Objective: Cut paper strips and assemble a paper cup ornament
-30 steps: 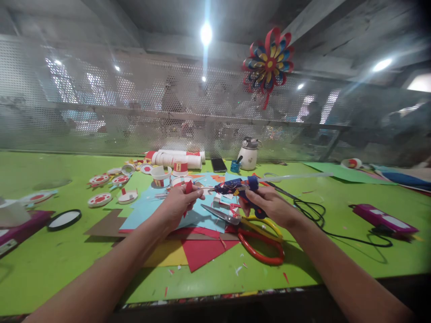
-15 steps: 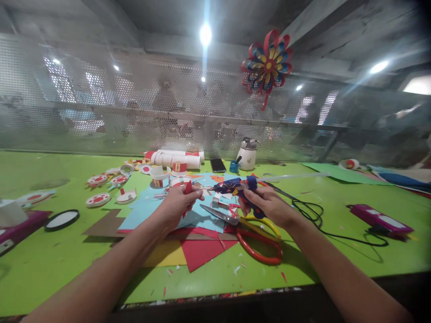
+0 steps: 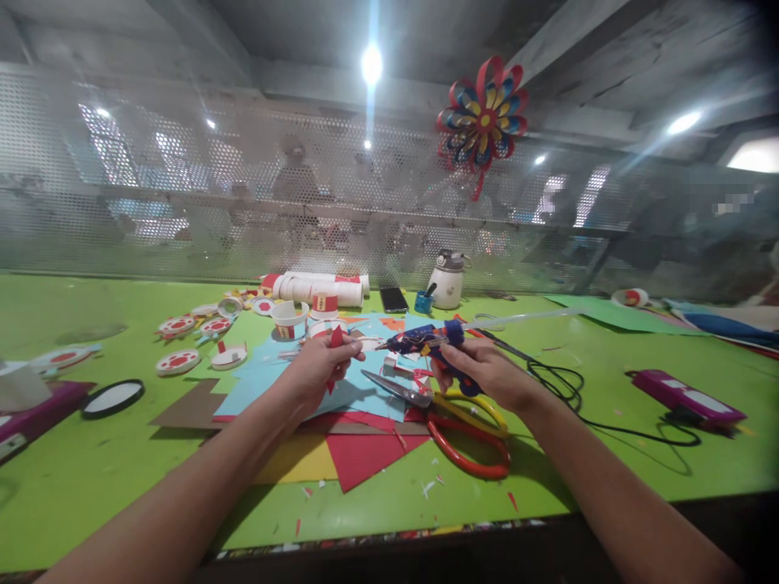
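A blue hot glue gun (image 3: 419, 339) is gripped in my right hand (image 3: 478, 369), with its nozzle pointing left and a clear glue stick (image 3: 523, 318) sticking out of the back. My left hand (image 3: 320, 369) pinches a small piece of red paper (image 3: 337, 337); part of it is covered by the fingers. The nozzle tip is a short way right of my left fingertips. Below both hands lie large scissors (image 3: 466, 462) with red and yellow handles, blades open, on sheets of light blue paper (image 3: 261, 381).
Paper cups (image 3: 289, 319) and round white-and-red paper pieces (image 3: 178, 362) lie left of centre. A phone (image 3: 393, 299), a blue pot (image 3: 423, 302) and a white bottle (image 3: 447, 280) stand behind. The black cord (image 3: 565, 389) and a purple power strip (image 3: 685, 397) are at right.
My left hand has drawn slightly left, so the gap between its fingertips and the glue gun's nozzle is a little wider. The right hand has barely moved.
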Demonstrator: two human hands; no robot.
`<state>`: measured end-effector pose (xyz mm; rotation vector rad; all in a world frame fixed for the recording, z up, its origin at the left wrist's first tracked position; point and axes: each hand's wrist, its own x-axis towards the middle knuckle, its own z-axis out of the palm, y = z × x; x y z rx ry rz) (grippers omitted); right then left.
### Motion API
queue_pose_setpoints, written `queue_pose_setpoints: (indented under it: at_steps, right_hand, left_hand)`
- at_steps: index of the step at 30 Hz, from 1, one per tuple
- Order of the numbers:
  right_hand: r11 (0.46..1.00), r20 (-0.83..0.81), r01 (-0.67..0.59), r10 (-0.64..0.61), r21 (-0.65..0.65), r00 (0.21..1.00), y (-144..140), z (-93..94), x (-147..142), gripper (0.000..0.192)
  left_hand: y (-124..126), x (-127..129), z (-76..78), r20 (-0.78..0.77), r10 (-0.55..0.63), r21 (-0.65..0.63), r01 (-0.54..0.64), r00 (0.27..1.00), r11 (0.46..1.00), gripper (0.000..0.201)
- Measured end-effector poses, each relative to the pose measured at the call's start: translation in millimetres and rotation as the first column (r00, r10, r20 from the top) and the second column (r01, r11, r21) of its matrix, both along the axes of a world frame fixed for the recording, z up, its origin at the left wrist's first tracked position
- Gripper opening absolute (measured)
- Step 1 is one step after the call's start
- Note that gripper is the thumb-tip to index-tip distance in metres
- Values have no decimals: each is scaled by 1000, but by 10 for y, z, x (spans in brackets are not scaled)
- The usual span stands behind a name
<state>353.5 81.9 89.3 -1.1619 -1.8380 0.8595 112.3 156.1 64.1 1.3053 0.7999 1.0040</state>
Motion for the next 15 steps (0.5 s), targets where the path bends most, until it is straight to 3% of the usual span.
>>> queue_pose_setpoints:
  at_steps: [4,7,11,15]
  right_hand:
    - [997,14,61,-61,41,998,3,2,16,45]
    - [972,65,213,-220,95,973,58,-31,59,48]
    - [848,248,462,-521,258,817,228,-102,196,48]
    - [763,345,554,-646,333,681,430,-181,434,34]
  left_hand:
    - [22,-7,-3,74,19,-3,-19,997,1000,22]
    - [17,-9,11,68,2,-16,-1,998,1000,22]
    - [-4,3,34,68,-23,-52,27,997,998,21]
    - [-15,11,41,87,-74,-65,80,993,995,22]
